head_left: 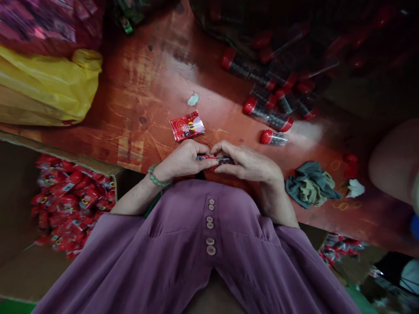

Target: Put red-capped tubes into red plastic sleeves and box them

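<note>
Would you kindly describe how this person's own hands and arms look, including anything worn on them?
Both the left hand and the right hand are ungloved. A bracelet of rounded, pale green beads circles the left wrist; none shows on the right. Loose, plain purple sleeves leave the forearms uncovered.

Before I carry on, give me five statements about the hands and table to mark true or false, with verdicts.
1. The left hand and right hand both touch one small item. True.
2. The green bracelet is on the right wrist. False: it is on the left.
3. A red printed packet lies on the table, beyond the hands. True.
4. The yellow bag sits at the person's right. False: at the left.
5. The purple garment has buttons down its front. True.
</note>
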The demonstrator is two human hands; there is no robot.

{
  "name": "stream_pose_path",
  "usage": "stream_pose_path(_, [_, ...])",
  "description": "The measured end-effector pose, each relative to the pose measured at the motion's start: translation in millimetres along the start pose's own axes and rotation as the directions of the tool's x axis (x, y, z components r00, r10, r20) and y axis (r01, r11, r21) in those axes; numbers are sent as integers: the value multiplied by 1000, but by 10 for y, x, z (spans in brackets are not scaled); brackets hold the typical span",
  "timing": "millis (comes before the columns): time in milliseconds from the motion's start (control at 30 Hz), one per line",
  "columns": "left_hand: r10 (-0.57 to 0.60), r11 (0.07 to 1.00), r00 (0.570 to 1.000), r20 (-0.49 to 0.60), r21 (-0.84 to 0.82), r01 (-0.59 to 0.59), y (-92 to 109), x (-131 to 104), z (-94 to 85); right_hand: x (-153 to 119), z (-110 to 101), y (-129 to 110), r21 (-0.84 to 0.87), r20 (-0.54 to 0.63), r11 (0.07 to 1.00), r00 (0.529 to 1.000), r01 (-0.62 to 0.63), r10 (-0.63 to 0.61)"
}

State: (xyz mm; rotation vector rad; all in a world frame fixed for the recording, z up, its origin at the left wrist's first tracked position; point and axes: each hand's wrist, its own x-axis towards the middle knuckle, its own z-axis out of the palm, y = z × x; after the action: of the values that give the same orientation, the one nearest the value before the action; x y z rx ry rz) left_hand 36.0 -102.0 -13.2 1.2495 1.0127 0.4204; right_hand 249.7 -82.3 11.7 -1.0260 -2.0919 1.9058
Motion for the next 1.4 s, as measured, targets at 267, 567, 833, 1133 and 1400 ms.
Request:
stream_pose_path(267, [-82,797,971,-225,-599,-71,42,-100,-53,10,134,114,457,-377,885,921,91,100])
stream_pose_path(567, [-302,662,883,-359,-746,-77,53,-32,301,146,341,151,339,-494,935,865,100,86])
stream_pose_path(833, [-221,716,845,-487,-669,-198,26,60,328,-18,399,97,250,-447,968,890,26,91])
stream_pose_path(1133, [-152,749,839,-522,-615,-247,26,117,308,68,482,159,258,-532,957,846,131,28])
stream_pose_path(1400, [-160,765,813,-560,-591,-256,95,114,333,58,534,168,48,-605,987,791,151,-91])
